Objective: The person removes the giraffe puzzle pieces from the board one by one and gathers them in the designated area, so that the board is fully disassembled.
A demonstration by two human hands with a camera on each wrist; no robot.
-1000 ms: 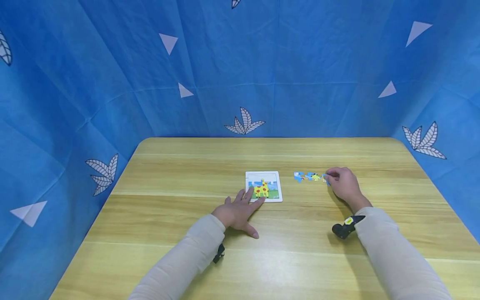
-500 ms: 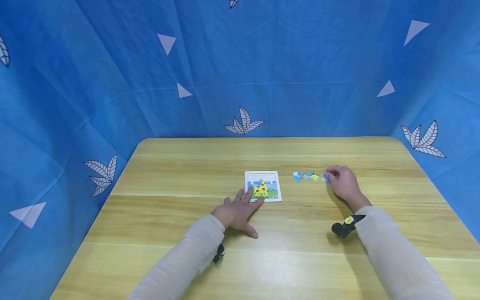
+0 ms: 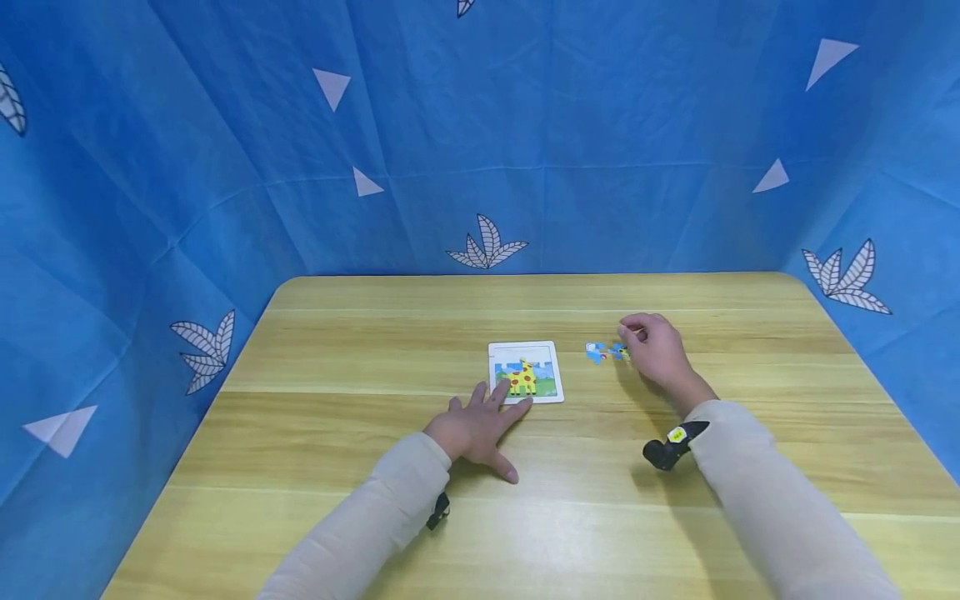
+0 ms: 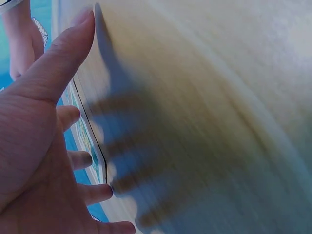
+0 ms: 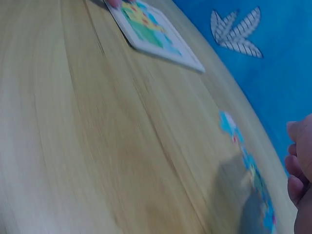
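Observation:
A small white-framed giraffe puzzle board (image 3: 558, 392) lies flat on the table. Its lower part shows a yellow, red-spotted giraffe, its upper part is white. My left hand (image 3: 480, 427) is spread, with fingertips on the board's near left edge and the thumb out to the side. Right of the board, several blue and yellow puzzle pieces (image 3: 596, 353) lie in a row. My right hand (image 3: 656, 354), fingers curled and thumb close to the forefinger, hangs over the row and hides part of it; whether it pinches a piece I cannot tell. More pieces (image 5: 268, 217) show below it in the right wrist view.
The wooden table (image 3: 375, 350) has rounded far corners and meets a blue patterned curtain (image 3: 480, 125) behind and on both sides. Black wrist cameras (image 3: 667, 452) are strapped below both sleeves, the right one standing out over the table.
My right hand has moved left and a little away from me, from the row's right end to over its middle. My left hand and the board stay nearly in place.

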